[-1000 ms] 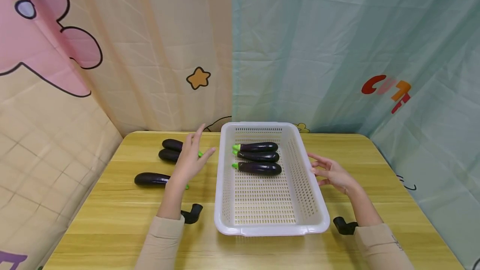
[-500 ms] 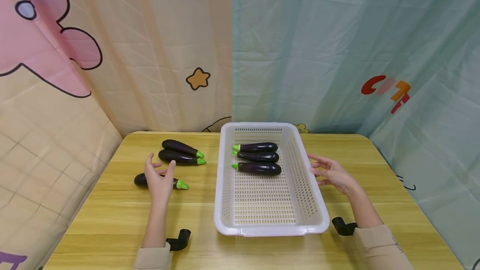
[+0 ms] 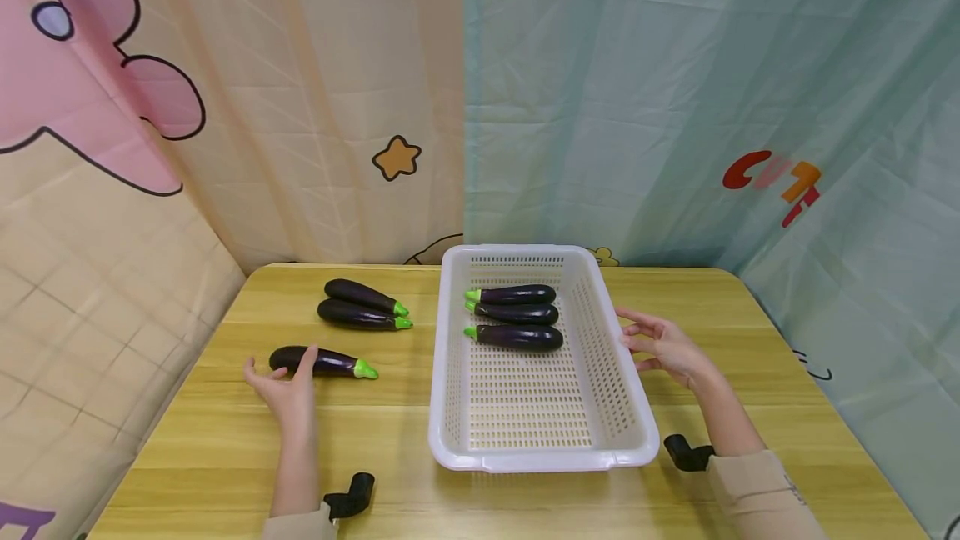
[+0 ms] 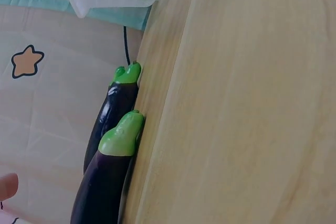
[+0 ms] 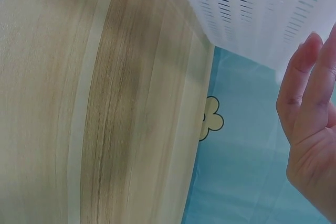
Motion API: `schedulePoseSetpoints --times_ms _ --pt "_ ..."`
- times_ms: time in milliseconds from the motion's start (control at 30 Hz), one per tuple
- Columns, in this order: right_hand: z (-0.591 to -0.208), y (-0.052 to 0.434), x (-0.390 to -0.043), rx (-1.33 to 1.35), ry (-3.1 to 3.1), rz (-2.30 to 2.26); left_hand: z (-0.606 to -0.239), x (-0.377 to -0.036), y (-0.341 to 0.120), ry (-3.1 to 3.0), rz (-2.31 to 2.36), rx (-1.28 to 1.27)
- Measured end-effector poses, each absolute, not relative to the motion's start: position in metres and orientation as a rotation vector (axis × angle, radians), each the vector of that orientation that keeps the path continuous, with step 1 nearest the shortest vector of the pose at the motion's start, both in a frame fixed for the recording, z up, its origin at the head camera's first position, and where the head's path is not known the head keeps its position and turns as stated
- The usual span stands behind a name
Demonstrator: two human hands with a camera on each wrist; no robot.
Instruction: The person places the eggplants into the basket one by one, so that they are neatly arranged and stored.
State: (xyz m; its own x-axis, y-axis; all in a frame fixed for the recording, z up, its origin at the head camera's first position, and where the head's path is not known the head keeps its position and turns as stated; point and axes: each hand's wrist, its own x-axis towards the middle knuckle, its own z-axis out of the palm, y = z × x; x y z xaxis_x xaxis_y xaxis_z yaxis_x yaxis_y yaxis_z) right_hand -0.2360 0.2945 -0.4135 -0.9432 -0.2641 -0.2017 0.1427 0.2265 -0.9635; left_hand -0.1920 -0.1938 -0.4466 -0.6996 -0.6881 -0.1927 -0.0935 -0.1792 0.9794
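My left hand (image 3: 283, 394) is at the blunt left end of a dark purple eggplant (image 3: 336, 363) with a green stem cap, thumb over it and fingers spread. Behind it a pair of eggplants (image 3: 358, 315) lie side by side on the table. In the left wrist view, one fingertip shows at the left edge, beside a glossy eggplant (image 4: 102, 187). A white slotted plastic basket (image 3: 525, 461) holds three more eggplants (image 3: 519, 337), stems pointing left. My right hand (image 3: 667, 350) has its loosely bent fingertips at the basket's right side; in the right wrist view its fingers overlap the basket wall.
The wood-grain table (image 3: 405, 498) runs back to printed curtains (image 3: 600, 107). The basket stands near the middle, reaching the table's back edge. Black curved pieces (image 3: 351, 497) sit at both wrists.
My left hand has moved left and toward me, from over the back pair of eggplants to the single front one. The right hand and basket have stayed put.
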Motion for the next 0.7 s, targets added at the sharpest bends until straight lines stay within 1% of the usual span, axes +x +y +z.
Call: schedulePoseSetpoints --times_ms 133,367,700 --pt "-0.413 0.294 -0.236 -0.119 2.175 -1.773 -0.451 -0.193 -0.198 -1.622 -2.014 0.934" --pt "-0.413 0.293 -0.236 -0.114 2.176 -1.775 -0.459 -0.197 -0.205 -1.570 -2.122 0.912" --pt "-0.412 0.293 -0.235 -0.105 2.183 -1.770 -0.464 -0.206 -0.215 -1.827 -2.140 0.906"
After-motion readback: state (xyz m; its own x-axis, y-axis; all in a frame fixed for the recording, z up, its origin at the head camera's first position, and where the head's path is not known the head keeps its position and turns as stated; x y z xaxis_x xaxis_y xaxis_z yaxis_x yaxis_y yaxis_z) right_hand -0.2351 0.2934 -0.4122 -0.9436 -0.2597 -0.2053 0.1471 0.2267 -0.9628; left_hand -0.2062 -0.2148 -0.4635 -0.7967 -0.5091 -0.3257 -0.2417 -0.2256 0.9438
